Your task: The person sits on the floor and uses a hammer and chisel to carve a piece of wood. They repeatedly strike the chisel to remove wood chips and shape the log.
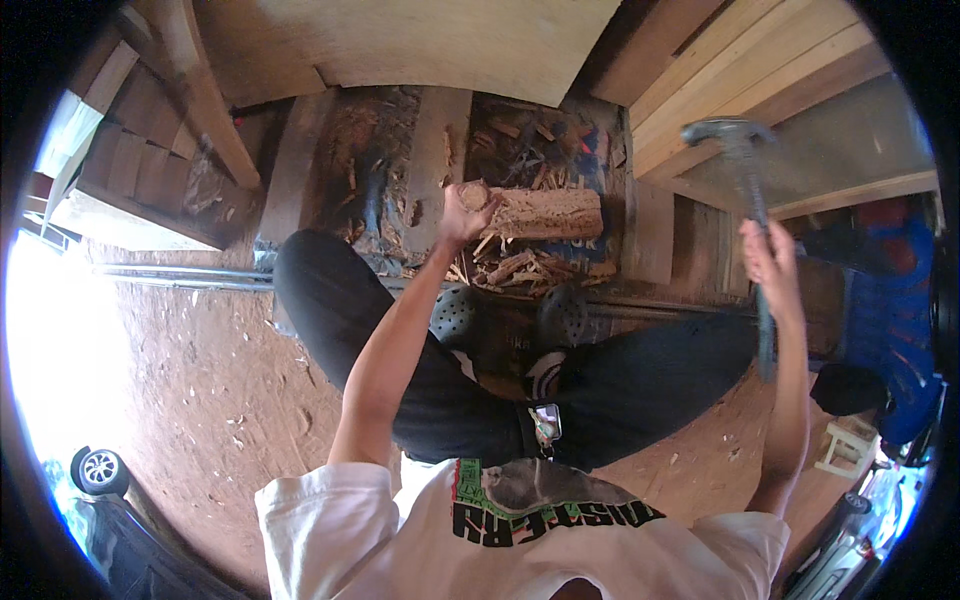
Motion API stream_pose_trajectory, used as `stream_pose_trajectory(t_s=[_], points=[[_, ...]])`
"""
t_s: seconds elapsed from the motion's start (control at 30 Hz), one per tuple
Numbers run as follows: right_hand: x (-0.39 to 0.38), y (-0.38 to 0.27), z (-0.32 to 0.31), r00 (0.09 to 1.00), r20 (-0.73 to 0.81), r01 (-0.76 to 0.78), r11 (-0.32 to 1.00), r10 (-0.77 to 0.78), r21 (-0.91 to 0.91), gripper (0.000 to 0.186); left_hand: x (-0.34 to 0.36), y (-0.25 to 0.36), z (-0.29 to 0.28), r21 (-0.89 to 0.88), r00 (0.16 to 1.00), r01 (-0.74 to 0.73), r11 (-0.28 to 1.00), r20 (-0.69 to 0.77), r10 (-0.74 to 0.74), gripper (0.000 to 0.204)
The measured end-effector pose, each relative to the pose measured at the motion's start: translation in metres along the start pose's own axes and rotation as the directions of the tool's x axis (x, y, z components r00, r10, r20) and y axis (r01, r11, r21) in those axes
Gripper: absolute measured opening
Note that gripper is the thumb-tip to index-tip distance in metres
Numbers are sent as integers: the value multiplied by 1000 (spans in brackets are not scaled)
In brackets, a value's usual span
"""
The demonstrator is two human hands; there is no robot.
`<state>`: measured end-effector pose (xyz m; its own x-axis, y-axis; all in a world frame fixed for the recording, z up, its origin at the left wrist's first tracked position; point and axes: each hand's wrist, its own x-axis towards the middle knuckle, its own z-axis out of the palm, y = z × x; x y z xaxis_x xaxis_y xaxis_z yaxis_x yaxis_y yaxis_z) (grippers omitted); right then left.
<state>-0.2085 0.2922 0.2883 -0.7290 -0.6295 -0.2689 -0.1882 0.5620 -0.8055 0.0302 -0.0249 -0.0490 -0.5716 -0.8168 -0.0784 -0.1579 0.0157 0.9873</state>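
Observation:
My left hand (468,222) is closed around the near-left end of a rough piece of wood (550,213), at a pale, round end face (472,193). The reddish-brown wood lies crosswise over a patch of splinters, beyond my feet. On the right, my right hand (772,255) grips the handle of a long hammer (745,165). Its dark, T-shaped head is raised away from the wood, at the upper right. Whether that head ends in a claw or a blade is too unclear to tell. The handle's lower end runs down beside my forearm.
Wood chips (520,268) litter the dark boards around my shoes (562,312). A large plywood sheet (430,45) stands ahead. Wooden planks (740,80) rise at the right, near a blue chair (890,320). Metal pipes (180,275) cross the left side.

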Motion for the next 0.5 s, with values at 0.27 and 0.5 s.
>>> stream_pose_trajectory(t_s=[0.27,0.5], points=[[12,-22,123,917,375,313,823,-133,-474,63,-7,42,9,-53,942,-323,945,-111,316,26],[5,-84,147,842,347,532,741,-413,-409,42,-7,69,2,-116,975,-221,968,1,222,31]])
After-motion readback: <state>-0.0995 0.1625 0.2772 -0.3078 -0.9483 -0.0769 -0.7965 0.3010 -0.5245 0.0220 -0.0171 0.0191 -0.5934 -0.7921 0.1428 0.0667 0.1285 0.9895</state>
